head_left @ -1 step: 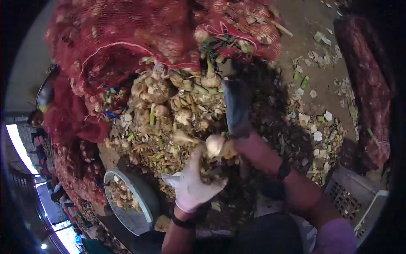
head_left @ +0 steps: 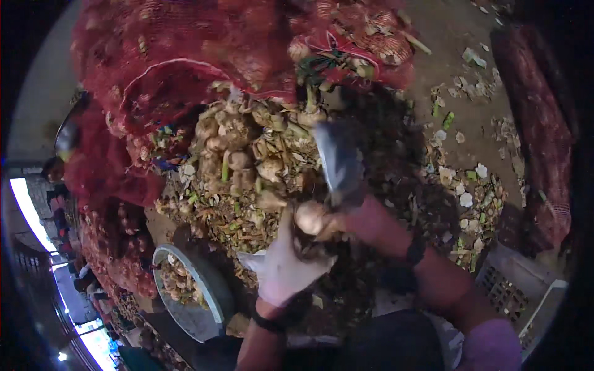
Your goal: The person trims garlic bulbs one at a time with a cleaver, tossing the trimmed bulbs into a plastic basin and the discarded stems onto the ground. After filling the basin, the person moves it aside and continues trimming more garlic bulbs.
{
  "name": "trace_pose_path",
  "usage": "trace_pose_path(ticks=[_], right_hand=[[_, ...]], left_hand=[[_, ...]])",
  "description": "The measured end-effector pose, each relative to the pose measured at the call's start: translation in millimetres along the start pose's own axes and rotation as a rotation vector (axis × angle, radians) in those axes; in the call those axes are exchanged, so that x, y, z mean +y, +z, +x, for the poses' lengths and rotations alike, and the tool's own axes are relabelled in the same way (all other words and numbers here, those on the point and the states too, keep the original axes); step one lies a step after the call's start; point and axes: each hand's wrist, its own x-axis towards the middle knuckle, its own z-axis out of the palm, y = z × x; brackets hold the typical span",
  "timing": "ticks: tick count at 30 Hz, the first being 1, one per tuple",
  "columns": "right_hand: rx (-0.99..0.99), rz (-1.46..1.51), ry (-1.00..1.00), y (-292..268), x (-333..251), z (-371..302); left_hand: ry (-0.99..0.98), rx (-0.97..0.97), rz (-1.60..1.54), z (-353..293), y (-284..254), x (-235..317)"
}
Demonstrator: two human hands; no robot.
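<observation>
Over littered ground (head_left: 440,65), the pale bulb (head_left: 310,217), long axis unclear, sits at one o'clock from our wide-spread left hand (head_left: 286,266), nine o'clock from our right hand (head_left: 371,219), which grips a dark tool (head_left: 340,159).

Red mesh sacks (head_left: 247,49) wall off far side; basin (head_left: 189,318) blocks near left, crate (head_left: 516,281) near right. Bulb (head_left: 310,217) sits between left hand (head_left: 288,263) and right hand (head_left: 368,216); blade (head_left: 337,157) juts forward. Passable: littered floor (head_left: 436,28) strip left of long red sack (head_left: 538,136).
</observation>
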Motion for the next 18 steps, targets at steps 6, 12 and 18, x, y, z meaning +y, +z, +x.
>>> trace_pose_path(ticks=[6,12,18], right_hand=[[0.188,-0.898,-0.345,24,3,-16],[0.235,-0.946,-0.442,20,13,-22],[0.389,-0.869,0.118,-21,68,-16]], left_hand=[[-0.030,0.243,-0.190,3,9,-27],[-0.146,0.345,-0.448,-6,25,-16],[-0.042,0.588,-0.096,-41,-12,-6]])
